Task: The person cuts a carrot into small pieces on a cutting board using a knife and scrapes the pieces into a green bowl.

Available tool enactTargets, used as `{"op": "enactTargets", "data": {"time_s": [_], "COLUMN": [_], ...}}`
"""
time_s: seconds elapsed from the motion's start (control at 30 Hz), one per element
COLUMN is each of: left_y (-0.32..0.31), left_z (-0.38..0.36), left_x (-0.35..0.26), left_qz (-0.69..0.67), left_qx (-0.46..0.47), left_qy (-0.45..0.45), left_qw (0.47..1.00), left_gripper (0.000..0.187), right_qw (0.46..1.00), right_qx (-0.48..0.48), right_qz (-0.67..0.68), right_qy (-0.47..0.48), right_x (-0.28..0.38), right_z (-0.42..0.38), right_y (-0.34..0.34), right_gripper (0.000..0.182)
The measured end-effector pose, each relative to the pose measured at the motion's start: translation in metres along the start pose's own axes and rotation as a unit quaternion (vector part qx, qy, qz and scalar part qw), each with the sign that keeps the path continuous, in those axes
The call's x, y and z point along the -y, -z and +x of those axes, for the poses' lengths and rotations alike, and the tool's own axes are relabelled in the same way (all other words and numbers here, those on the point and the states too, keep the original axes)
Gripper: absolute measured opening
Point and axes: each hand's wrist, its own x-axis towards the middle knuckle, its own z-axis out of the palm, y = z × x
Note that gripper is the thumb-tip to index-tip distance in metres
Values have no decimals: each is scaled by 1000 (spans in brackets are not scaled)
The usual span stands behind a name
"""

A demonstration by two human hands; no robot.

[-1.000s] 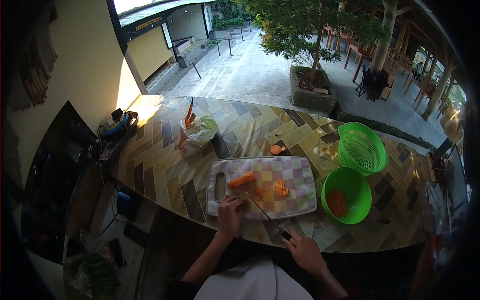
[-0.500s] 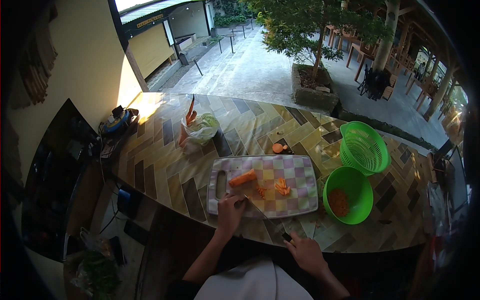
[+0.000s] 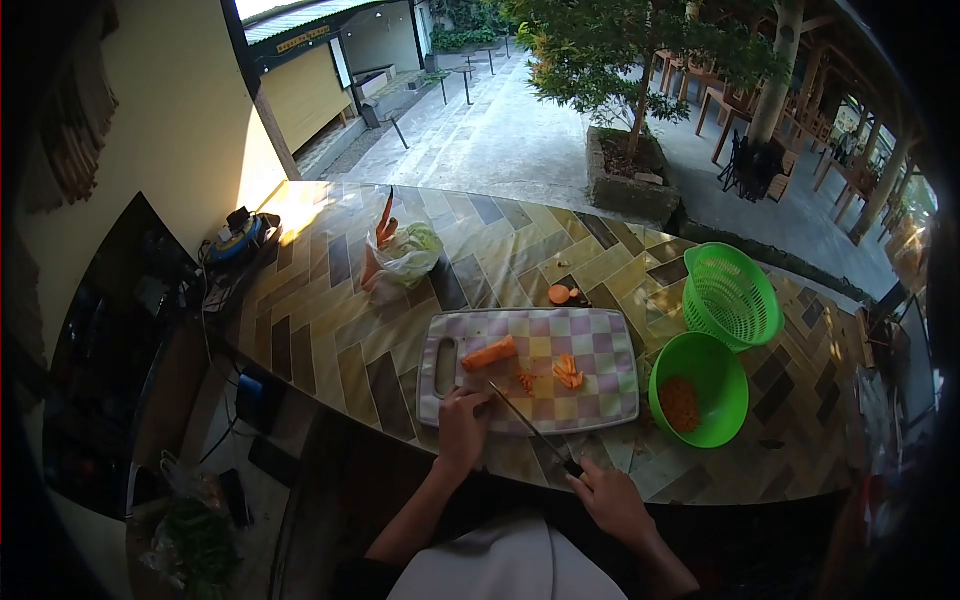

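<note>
My right hand [image 3: 610, 495] grips the dark handle of a knife [image 3: 536, 430], whose blade slants up and left over the lower part of the checkered cutting board [image 3: 585, 412]. At the board's lower left edge my left hand [image 3: 463, 420] is closed, fingertips close to the knife tip; whatever they pinch is too small to tell. A peeled carrot chunk [image 3: 489, 353] lies on the board just above that hand. Finely diced carrot [image 3: 526, 381] sits to its right, with a small heap of carrot sticks [image 3: 568, 372] farther right.
Right of the board stands a green bowl [image 3: 725, 400] holding diced carrot, with a green colander [image 3: 730, 290] behind it. Carrot ends [image 3: 560, 294] lie beyond the board. A plastic bag of vegetables [image 3: 405, 258] with carrots rests at the back left of the tiled table [image 3: 330, 340].
The knife blade has turned and shows more clearly above the board. My left hand stays almost in place, and the carrot pieces look unchanged.
</note>
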Motion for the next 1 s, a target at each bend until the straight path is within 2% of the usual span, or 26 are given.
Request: {"op": "enactTargets", "data": {"time_s": [0.13,0.27,0.57,0.77,1.0], "left_y": [-1,1,6,9,8], "left_z": [3,4,-3,-3,1], "left_x": [5,-1,-4,1,5], "left_qz": [-33,-27,2,-19,-31], "left_qx": [6,5,13,18,8], "left_qy": [36,20,-30,1,18], "left_qw": [999,999,999,1000,999], "left_gripper": [19,18,17,17,20], "right_qw": [1000,999,997,999,1000], "right_qx": [9,27,4,-15,5], "right_qz": [-22,-41,-77,31,-15], "right_qy": [6,-17,1,5,1], "right_x": [-1,4,10,1,3], "right_z": [-6,-4,20,9,-6], "right_y": [-1,3,-6,-3,-4], "right_gripper": [30,32,29,29,29]}}
